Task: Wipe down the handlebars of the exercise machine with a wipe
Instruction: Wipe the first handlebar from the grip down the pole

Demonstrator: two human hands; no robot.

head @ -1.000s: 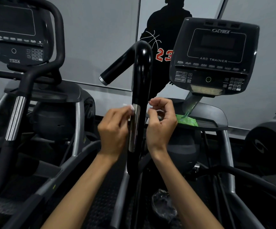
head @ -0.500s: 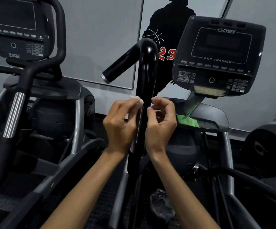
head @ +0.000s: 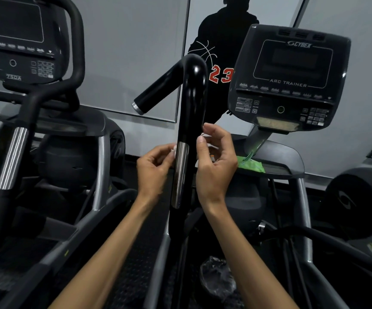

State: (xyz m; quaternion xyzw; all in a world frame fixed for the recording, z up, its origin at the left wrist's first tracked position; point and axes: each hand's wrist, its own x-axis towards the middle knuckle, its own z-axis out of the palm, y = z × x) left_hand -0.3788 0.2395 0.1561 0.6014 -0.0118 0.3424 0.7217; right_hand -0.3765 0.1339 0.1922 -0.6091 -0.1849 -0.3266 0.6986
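Observation:
A glossy black handlebar point(head: 191, 103) rises upright in the middle of the head view, with a silver sensor strip point(head: 180, 175) on its front. My left hand point(head: 153, 170) is at the bar's left side and pinches a small white wipe point(head: 174, 150) against the strip's top. My right hand point(head: 216, 166) is at the bar's right side, fingers curled, thumb and forefinger pinching what looks like the wipe's other edge, which is mostly hidden behind the bar.
The machine's console point(head: 289, 79) stands at the right above a tray holding a green wipe pack point(head: 250, 165). A second machine's console point(head: 17, 39) and handlebar point(head: 13, 157) are at the left. Crumpled plastic point(head: 217, 277) lies low between the footrests.
Both hands have slid along the bar with the wipe; the left dropped slightly to the strip's top and the right rose a little. The camera shifted a bit.

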